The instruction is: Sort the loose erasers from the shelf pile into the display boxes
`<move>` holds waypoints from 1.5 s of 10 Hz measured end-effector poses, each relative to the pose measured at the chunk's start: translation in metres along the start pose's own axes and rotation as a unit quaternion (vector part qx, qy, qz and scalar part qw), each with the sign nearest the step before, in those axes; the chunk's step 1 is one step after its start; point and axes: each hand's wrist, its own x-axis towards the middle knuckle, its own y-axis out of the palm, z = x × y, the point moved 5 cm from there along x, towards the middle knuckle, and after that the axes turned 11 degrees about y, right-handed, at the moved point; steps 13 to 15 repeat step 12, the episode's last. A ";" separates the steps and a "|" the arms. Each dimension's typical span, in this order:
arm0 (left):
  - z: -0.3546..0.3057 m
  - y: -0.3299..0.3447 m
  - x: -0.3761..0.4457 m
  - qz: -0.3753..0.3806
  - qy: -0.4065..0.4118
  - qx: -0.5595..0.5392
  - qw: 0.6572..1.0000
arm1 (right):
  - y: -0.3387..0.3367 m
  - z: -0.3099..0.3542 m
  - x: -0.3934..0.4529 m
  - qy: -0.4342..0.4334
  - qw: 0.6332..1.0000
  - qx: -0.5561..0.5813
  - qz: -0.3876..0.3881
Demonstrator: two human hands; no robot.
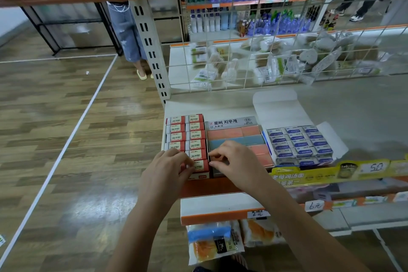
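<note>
While both arms reach forward, the left hand (171, 164) curls on a red-labelled eraser (199, 164) in the left display box (186, 139). Beside it, the right hand (234, 161) pinches at the middle box (236, 139), its catch hidden by fingers.

On your left, the red-and-white sleeved erasers (186, 137) sit boxed; the middle cardboard box (236, 139) shows salmon-pink and blue bands; on your right, white erasers with blue lettering (298, 141); nearer, a yellow price strip (331, 172).
</note>
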 end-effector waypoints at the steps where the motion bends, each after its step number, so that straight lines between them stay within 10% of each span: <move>1: -0.001 -0.002 0.008 0.026 0.013 0.018 0.999 | -0.003 0.000 0.003 -0.011 1.000 -0.007 0.013; 5: -0.049 0.037 0.087 0.042 0.020 0.133 0.990 | -0.053 -0.046 0.047 -0.065 0.980 -0.180 -0.057; 15: -0.112 0.027 0.074 0.102 0.026 0.173 0.979 | -0.133 -0.098 -0.022 0.101 0.982 -0.157 -0.034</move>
